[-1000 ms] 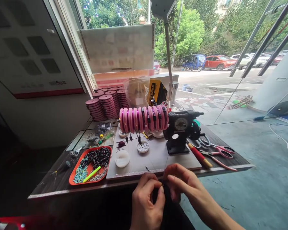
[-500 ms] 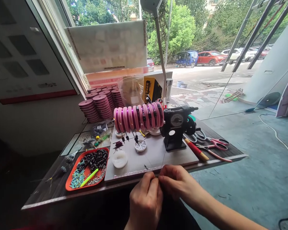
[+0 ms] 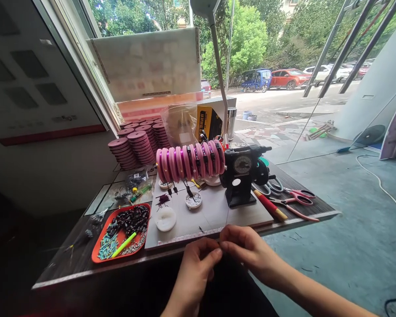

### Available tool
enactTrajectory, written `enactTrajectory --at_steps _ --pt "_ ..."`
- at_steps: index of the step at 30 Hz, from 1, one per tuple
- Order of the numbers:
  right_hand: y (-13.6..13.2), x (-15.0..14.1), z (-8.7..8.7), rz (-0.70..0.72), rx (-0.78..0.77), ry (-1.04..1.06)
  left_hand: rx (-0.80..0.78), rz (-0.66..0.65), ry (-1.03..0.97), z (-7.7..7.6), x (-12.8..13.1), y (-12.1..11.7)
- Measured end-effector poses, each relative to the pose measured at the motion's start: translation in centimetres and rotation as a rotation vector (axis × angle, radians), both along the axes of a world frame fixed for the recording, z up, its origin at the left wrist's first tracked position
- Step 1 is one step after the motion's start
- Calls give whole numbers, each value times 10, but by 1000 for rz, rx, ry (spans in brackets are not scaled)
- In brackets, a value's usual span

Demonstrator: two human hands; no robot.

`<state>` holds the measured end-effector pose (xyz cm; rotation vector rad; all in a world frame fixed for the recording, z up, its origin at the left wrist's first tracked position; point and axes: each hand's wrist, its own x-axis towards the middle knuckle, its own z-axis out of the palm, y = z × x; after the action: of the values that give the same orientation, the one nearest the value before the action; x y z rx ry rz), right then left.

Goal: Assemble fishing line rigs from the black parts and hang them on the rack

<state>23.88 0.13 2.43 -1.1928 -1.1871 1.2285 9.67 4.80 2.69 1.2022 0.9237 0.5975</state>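
My left hand (image 3: pixel 194 268) and my right hand (image 3: pixel 247 253) meet fingertip to fingertip just below the front edge of the table (image 3: pixel 69 264). Both pinch something tiny between thumb and fingers; I cannot make out what it is. A thin line seems to run up from my fingers toward the row of pink spools (image 3: pixel 189 160) mounted on the black winding machine (image 3: pixel 242 176). Small black weights dangle from the spools over the grey work mat (image 3: pixel 214 215).
An orange tray (image 3: pixel 122 233) of black and teal small parts sits left. A white dish of beads (image 3: pixel 193 200) and a white pad (image 3: pixel 165 219) lie on the mat. Pink scissors (image 3: pixel 297 202) and a red-handled tool (image 3: pixel 270 206) lie right. Stacked pink spools (image 3: pixel 135 147) stand behind.
My hands stayed pinched together at the table edge; the left hand's fingers have straightened and shifted slightly lower. The view has tilted a little since one second ago.
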Motion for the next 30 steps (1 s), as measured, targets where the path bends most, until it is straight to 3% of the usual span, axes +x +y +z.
enactTrajectory --at_steps 3,7,16,30 --pt "-2 1 -2 1 11 6 -213 8 -103 -1 0 -1" --pt "-3 1 -3 12 20 22 -361 26 -171 1 1 -2" --pt "-2 2 -3 20 11 44 -428 4 -176 1 0 0" --pt "0 30 -1 164 -54 -77 -681 -186 -253 -2 3 4"
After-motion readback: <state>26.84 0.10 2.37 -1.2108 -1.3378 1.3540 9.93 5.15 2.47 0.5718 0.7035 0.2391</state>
